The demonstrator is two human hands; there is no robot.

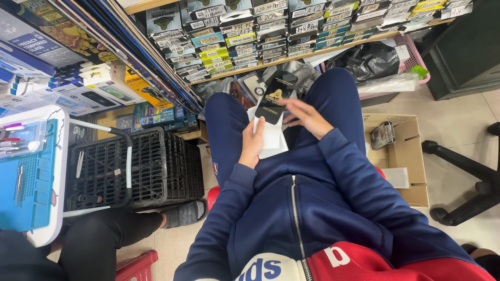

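I sit on a red stool in dark blue trousers and a blue zip jacket. My left hand (pixel 252 147) grips a stack of flat white packets (pixel 272 140) over my lap. On top of the stack lies a black flat packet (pixel 275 96) with a gold emblem, tilted away from me. My right hand (pixel 307 117) rests its fingers on the right side of the black packet, fingers spread.
Shelves of small labelled boxes (pixel 291 31) run across the top. A black plastic crate (pixel 138 169) stands at my left beside a blue work mat (pixel 26 182). A cardboard box (pixel 401 156) sits on the floor at right, with a black chair base (pixel 469 171) beyond it.
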